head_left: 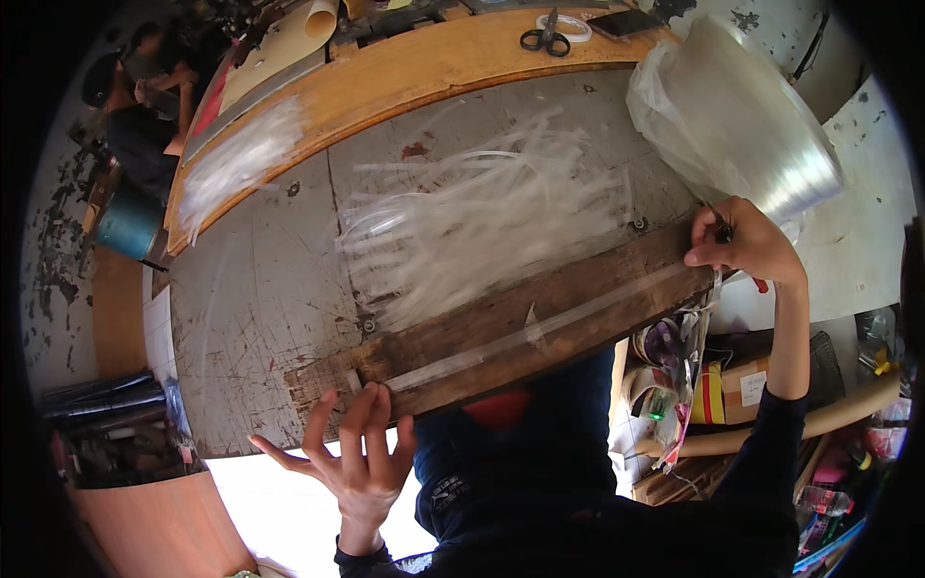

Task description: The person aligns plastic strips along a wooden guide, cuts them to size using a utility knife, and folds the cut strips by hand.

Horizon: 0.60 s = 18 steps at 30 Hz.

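Note:
A long wooden board (462, 356) lies slantwise along the near edge of the grey worktable. On it stretches a narrow clear plastic strip (559, 323). My left hand (355, 467) has its fingers spread, with fingertips touching the strip's left end beside a small block (354, 379) on the board. At the board's right end, my right hand (747, 239) is closed around a slim dark tool (725, 232), its pointed end toward the far left; its exact kind is partly hidden. The right thumb and finger rest near the strip's right end. Behind the board lies a loose pile of clear plastic strips (482, 217).
A big roll of clear plastic (756, 125) stands at the far right. Scissors (546, 39), a white tape ring (575, 29) and a phone-like dark slab (624, 23) lie on the raised wooden ledge (414, 91). More strips (246, 159) sit far left, near another person (145, 125).

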### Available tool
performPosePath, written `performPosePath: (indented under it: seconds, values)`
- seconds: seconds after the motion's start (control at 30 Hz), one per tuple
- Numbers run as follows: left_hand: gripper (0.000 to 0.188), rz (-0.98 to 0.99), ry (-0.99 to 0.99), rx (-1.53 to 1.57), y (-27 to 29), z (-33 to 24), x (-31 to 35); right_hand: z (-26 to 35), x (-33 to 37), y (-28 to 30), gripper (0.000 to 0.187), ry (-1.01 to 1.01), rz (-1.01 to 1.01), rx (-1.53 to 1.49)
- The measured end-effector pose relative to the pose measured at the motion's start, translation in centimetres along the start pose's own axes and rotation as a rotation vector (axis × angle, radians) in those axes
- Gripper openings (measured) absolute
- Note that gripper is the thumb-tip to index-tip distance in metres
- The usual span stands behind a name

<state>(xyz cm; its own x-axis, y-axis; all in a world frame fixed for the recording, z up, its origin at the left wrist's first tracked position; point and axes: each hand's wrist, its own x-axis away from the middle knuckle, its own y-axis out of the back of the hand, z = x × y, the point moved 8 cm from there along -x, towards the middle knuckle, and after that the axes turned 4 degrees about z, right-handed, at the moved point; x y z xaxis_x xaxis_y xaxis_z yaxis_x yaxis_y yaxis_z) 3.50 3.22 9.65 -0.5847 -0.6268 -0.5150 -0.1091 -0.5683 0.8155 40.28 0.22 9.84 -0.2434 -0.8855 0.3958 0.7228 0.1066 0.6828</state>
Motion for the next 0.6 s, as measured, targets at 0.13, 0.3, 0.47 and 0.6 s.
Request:
performPosePath:
  seconds: [0.13, 0.3, 0.47, 0.6]
  values:
    - [0.009, 0.016, 0.008, 0.002, 0.2, -0.1, -0.1, 0.0, -0.1, -0.2, 0.021, 0.044, -0.003, 0.014]
    - [0.014, 0.027, -0.01, 0.023, 0.0, -0.2, -0.4, 0.2, -0.1, -0.2, 0.022, 0.057, -0.014, 0.05]
    - [0.018, 0.129, -0.026, 0.055, 0.5, -0.4, -2.6, 0.3, -0.3, -0.1, 0.023, 0.089, 0.013, 0.085]
    - [0.025, 0.109, 0.055, 0.097, 1.2, -2.6, -5.7, 0.3, -0.4, -0.2, 0.024, 0.098, 0.013, 0.08]
